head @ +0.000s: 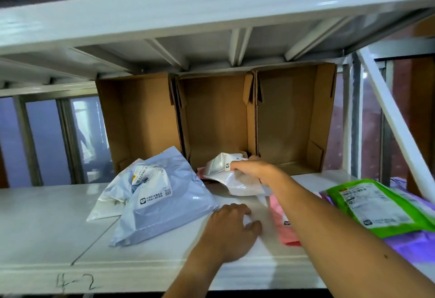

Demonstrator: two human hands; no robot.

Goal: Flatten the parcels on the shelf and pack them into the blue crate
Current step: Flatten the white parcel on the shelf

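My right hand (253, 168) reaches deep onto the white shelf (47, 227) and grips a crumpled white parcel (230, 177) in front of the middle cardboard box. My left hand (231, 226) rests on the shelf surface, fingers loosely curled, holding nothing, beside the corner of a pale blue parcel (162, 203). A white parcel (110, 201) lies partly under the blue one. A pink parcel (282, 222) lies under my right forearm. At the right lie a green parcel (381, 206) and a purple one (414, 243). The blue crate is out of sight.
Three open brown cardboard boxes (216, 118) stand on their sides at the back of the shelf. The shelf above (211, 10) hangs low overhead. A diagonal white brace (395, 123) crosses at the right. The shelf's front edge is marked "4-2".
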